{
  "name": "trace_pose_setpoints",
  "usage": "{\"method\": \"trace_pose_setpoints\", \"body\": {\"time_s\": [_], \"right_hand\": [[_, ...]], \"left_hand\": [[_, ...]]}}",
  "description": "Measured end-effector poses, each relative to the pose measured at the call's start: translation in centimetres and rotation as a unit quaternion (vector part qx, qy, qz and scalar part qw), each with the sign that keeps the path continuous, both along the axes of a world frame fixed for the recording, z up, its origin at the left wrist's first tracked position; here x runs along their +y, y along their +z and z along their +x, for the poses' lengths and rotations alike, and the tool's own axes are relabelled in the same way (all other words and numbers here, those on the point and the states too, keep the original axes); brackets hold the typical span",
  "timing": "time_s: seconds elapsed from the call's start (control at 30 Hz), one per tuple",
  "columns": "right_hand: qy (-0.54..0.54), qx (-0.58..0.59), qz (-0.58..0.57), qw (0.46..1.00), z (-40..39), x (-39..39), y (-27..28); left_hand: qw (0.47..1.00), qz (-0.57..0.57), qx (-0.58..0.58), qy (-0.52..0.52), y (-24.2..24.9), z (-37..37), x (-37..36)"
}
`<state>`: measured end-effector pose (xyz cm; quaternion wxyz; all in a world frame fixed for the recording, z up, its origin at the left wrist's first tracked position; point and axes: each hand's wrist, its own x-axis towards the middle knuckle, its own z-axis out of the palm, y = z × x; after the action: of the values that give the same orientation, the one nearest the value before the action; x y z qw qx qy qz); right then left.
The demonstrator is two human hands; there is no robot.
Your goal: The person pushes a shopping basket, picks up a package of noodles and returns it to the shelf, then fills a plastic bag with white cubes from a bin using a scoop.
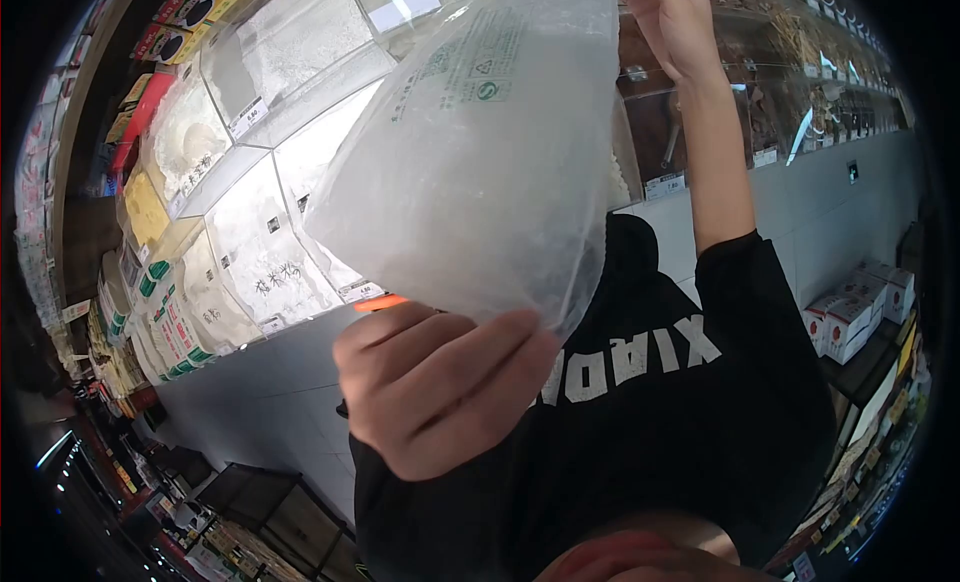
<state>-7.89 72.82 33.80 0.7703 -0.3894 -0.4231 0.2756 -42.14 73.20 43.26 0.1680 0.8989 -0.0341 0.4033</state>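
A translucent plastic bag [480, 172] with green print fills the middle of the view, stretched between my hands. My left hand [445, 387] is closed, pinching the bag's lower edge. A small orange piece [382, 302] shows just behind its fingers; what it belongs to is hidden. At the top, my right hand [675, 27] has its fingertips closed at the bag's upper right edge, partly cut off by the frame. The bag looks flat, and the white powder bins lie behind it.
Bins of white powder [290, 32] with price labels line the upper left, beside packaged bags [175, 327]. Clear-lidded bins of dark goods [655, 132] stand upper right. White boxes [850, 317] sit at the right, and a dark rack [275, 507] at lower left.
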Motion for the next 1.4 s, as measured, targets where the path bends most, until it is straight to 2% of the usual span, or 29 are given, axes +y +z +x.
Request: {"method": "trace_pose_setpoints", "body": {"time_s": [0.03, 0.07, 0.1, 0.17, 0.23, 0.3, 0.37, 0.47, 0.53, 0.57, 0.6, 0.67, 0.7, 0.73, 0.8, 0.9, 1.0, 1.1, 1.2, 1.27, 1.4], "right_hand": [[0.021, 0.05, -0.035, 0.998, -0.3, 0.3, -1.8], [0.04, 0.099, -0.071, 0.992, -0.6, 0.5, -3.2], [0.03, 0.053, -0.091, 0.994, -2.5, 0.6, -3.3], [-0.044, 0.052, -0.233, 0.97, -5.5, 0.8, -5.9], [0.06, -0.014, -0.348, 0.936, -6.0, 0.7, -9.6], [0.092, -0.064, -0.408, 0.906, -7.5, 1.0, -13.6], [0.131, 0.01, -0.377, 0.917, -9.9, 0.9, -17.5], [0.16, 0.093, -0.406, 0.895, -12.5, 1.0, -22.0], [0.112, 0.084, -0.453, 0.881, -14.5, 1.8, -23.3], [0.086, 0.079, -0.476, 0.872, -15.1, 2.0, -23.7], [0.134, 0.054, -0.475, 0.868, -14.7, 2.1, -24.4], [-0.038, -0.118, -0.484, 0.866, -16.0, 2.6, -28.4], [-0.123, -0.201, -0.478, 0.846, -16.5, 2.8, -29.5], [-0.142, -0.252, -0.46, 0.84, -16.6, 2.6, -27.6], [-0.179, -0.349, -0.421, 0.818, -16.8, 1.5, -23.8], [-0.052, -0.451, -0.305, 0.837, -16.4, 1.2, -23.2], [0.04, -0.415, -0.316, 0.852, -17.7, 2.7, -24.2], [0.071, -0.42, -0.283, 0.859, -18.3, 4.8, -25.2], [0.095, -0.38, -0.338, 0.855, -18.5, 6.3, -26.2], [0.091, -0.408, -0.326, 0.848, -17.9, 7.1, -27.9], [0.071, -0.384, -0.316, 0.865, -18.8, 4.4, -26.0]], "left_hand": [[0.998, -0.035, 0.06, -0.008, -2.1, 1.0, -0.3], [0.992, -0.022, 0.121, 0.013, -4.4, 2.0, -0.5], [0.983, -0.008, 0.182, 0.033, -6.8, 2.8, -0.8], [0.967, -0.037, 0.252, 0.02, -11.7, 4.1, -1.5], [0.952, -0.052, 0.302, 0.004, -17.1, 4.6, -1.9], [0.943, -0.115, 0.314, -0.008, -19.1, 4.7, -1.9], [0.934, -0.219, 0.283, -0.014, -19.7, 4.7, -1.7], [0.933, -0.256, 0.223, 0.116, -20.8, 4.6, 0.2], [0.931, -0.257, 0.156, 0.205, -24.6, 4.5, 2.8], [0.922, -0.212, 0.179, 0.269, -26.6, 4.3, 4.2], [0.908, -0.165, 0.2, 0.33, -28.6, 3.9, 5.5], [0.879, -0.138, 0.205, 0.408, -32.4, 2.9, 7.2], [0.862, -0.124, 0.207, 0.446, -33.9, 2.2, 7.7], [0.844, -0.116, 0.246, 0.462, -34.3, 1.6, 7.9], [0.842, -0.106, 0.242, 0.469, -34.9, 1.5, 8.2], [0.839, -0.105, 0.243, 0.475, -35.1, 1.7, 8.2], [0.839, -0.108, 0.239, 0.477, -34.9, 1.9, 8.4], [0.84, -0.104, 0.229, 0.481, -35.0, 1.8, 8.5], [0.84, -0.1, 0.214, 0.489, -35.2, 1.8, 8.4], [0.839, -0.104, 0.211, 0.491, -35.0, 1.9, 8.5], [0.834, -0.119, 0.234, 0.485, -34.8, 1.5, 8.4]]}}
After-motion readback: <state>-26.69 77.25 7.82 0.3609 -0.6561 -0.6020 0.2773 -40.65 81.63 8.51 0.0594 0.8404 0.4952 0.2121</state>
